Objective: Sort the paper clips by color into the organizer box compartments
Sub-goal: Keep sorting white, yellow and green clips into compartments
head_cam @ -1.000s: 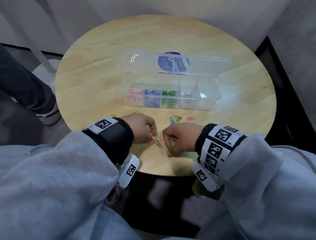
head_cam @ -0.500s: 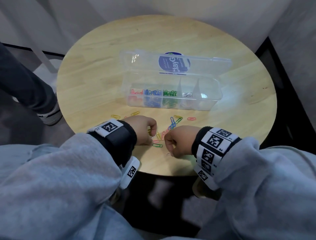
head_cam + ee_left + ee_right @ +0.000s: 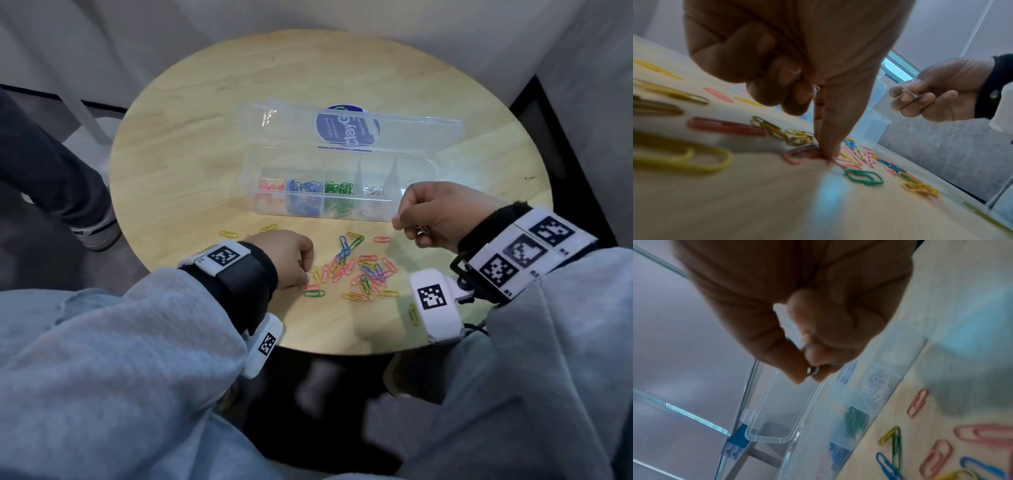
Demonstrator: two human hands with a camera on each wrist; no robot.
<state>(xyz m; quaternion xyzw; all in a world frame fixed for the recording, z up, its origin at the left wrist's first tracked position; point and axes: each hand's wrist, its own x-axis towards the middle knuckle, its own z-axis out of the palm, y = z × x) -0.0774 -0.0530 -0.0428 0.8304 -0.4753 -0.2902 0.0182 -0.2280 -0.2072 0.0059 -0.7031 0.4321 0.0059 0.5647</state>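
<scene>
Right hand (image 3: 435, 216) pinches a light, slippery silver clip (image 3: 813, 370) near the organizer box (image 3: 329, 214); left hand (image 3: 291, 260) fingertip-pinches another, colour unclear

A round wooden table (image 3: 191, 164) carries an open clear organizer box (image 3: 414, 161) and scattered coloured paper clips (image 3: 363, 274).

One table (image 3: 205, 164). One clear box (image 3: 414, 164) with five compartments, four holding clips: pink, blue, green, silver. Two hands: left (image 3: 287, 258), right (image 3: 442, 214). Loose clips (image 3: 363, 270) number roughly thirty; the tangle prevents an exact count.
</scene>
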